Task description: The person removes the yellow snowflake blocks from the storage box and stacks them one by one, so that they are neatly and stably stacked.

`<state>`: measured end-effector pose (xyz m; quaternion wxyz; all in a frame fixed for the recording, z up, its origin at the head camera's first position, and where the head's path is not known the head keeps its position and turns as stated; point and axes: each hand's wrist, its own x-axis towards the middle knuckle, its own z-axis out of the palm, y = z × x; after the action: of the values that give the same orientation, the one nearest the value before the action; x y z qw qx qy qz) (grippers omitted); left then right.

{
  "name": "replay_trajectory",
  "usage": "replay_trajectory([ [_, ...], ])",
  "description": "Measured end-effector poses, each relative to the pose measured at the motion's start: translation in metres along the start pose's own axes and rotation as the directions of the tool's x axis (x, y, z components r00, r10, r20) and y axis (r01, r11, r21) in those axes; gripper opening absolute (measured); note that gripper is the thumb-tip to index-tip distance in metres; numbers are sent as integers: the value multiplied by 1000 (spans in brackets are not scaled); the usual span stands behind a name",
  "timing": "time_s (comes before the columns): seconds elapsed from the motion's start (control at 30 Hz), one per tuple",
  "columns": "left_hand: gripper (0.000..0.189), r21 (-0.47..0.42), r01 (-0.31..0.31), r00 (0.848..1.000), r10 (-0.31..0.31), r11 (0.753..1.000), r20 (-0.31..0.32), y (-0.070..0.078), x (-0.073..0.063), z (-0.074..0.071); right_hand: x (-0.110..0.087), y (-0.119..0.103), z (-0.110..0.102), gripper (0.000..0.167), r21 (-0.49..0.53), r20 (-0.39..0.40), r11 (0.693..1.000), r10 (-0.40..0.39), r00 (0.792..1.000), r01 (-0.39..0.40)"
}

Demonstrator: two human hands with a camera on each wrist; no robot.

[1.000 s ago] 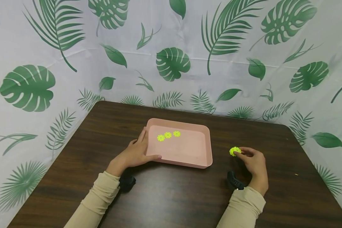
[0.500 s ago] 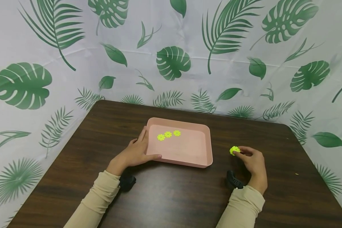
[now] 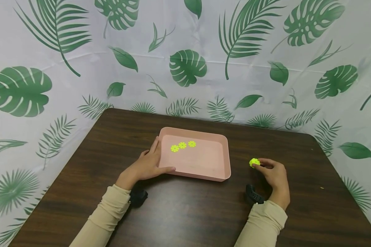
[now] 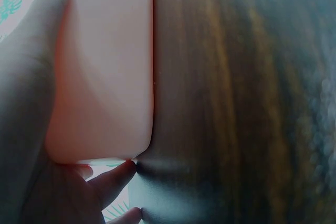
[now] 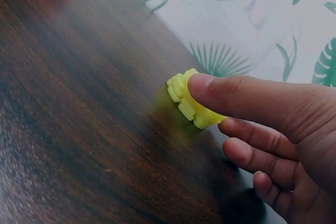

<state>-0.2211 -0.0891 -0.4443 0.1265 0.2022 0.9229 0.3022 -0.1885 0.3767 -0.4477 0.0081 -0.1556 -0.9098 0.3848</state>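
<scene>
A shallow pink tray point(image 3: 201, 159) lies on the table with three flat neon-yellow notched discs point(image 3: 182, 145) in its back left part. My left hand point(image 3: 145, 165) spans the tray's front left corner, its fingers extended along the left side and its thumb reaching over the front rim. To the right of the tray, my right hand point(image 3: 273, 173) pinches a small stack of the same yellow notched discs point(image 5: 184, 98) between thumb and fingers. Seen in the right wrist view, the stack is close above the table; whether it touches is hard to tell.
The dark wood table point(image 3: 185, 212) extends around the tray. A white cloth with green leaf prints point(image 3: 216, 89) hangs behind and beside it. Black wrist devices point(image 3: 255, 195) sit under both wrists. A tiny pale speck point(image 3: 322, 187) lies at the right.
Both hands hold nearly the same positions. The stack in the right hand has turned slightly since a second ago. The head view has shifted a little.
</scene>
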Motion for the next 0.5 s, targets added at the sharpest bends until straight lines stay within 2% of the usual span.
replay_trajectory([
  [0.5, 122, 5, -3, 1000, 3, 1000, -1, 2, 0, -1, -1, -3, -2, 58, 12, 41, 1000, 20, 999, -20],
])
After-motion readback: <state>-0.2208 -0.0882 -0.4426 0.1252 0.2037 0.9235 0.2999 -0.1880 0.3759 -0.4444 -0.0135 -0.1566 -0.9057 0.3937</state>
